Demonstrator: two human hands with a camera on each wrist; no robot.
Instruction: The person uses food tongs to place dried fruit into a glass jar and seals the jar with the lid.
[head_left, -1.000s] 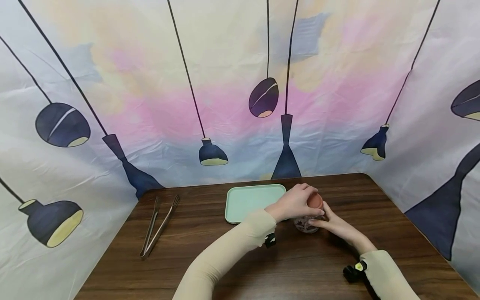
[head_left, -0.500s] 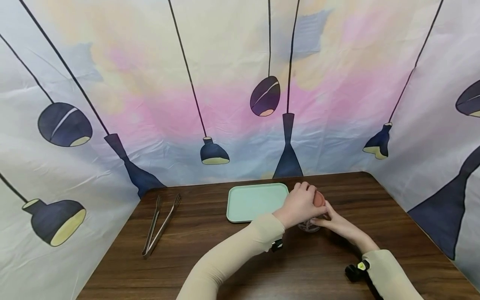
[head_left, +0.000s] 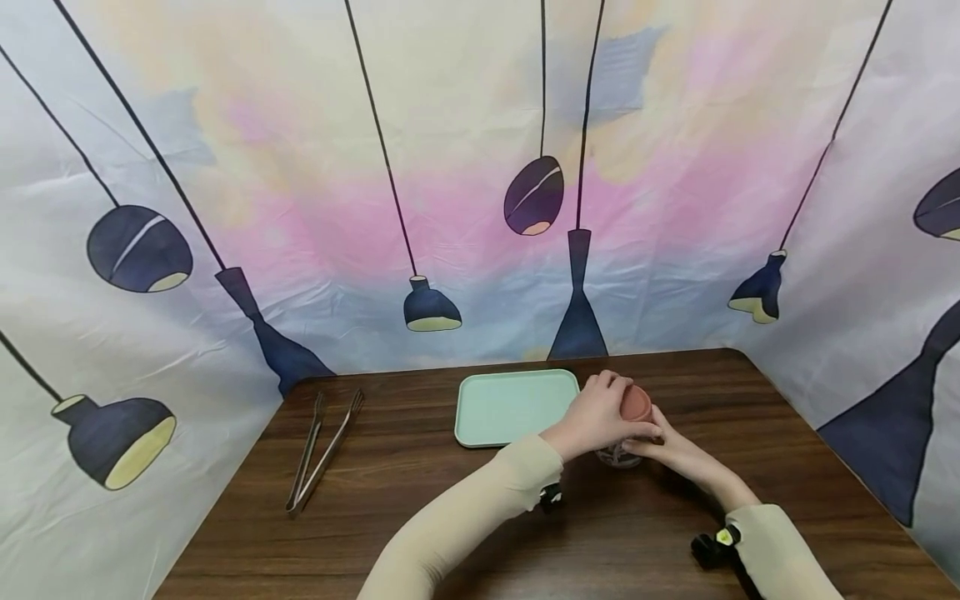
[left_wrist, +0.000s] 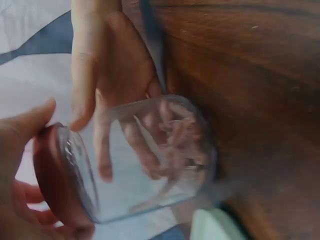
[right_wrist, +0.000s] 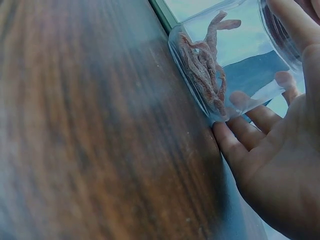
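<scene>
A clear jar (head_left: 617, 457) with a reddish-brown round lid (head_left: 636, 403) stands on the table. Thin, wrinkled brownish strips (right_wrist: 204, 67) lie bunched near its bottom. My left hand (head_left: 597, 417) grips the lid from the side, thumb and fingers on opposite edges, as the left wrist view also shows. Around the jar's body my right hand (head_left: 678, 454) holds on, thumb at the front and the other fingers behind the clear wall. The lid sits on the jar's mouth. In the head view, the hands cover most of the jar.
Just left of the jar lies a pale green rectangular tray (head_left: 513, 408). Metal tongs (head_left: 322, 457) rest spread apart on the left part of the brown wooden table (head_left: 420, 487). Behind the table hangs a cloth (head_left: 480, 208) printed with lamps.
The left wrist and thumb have shifted slightly to the right around the lid. The right hand keeps its hold on the jar. Tray and tongs stay where they were.
</scene>
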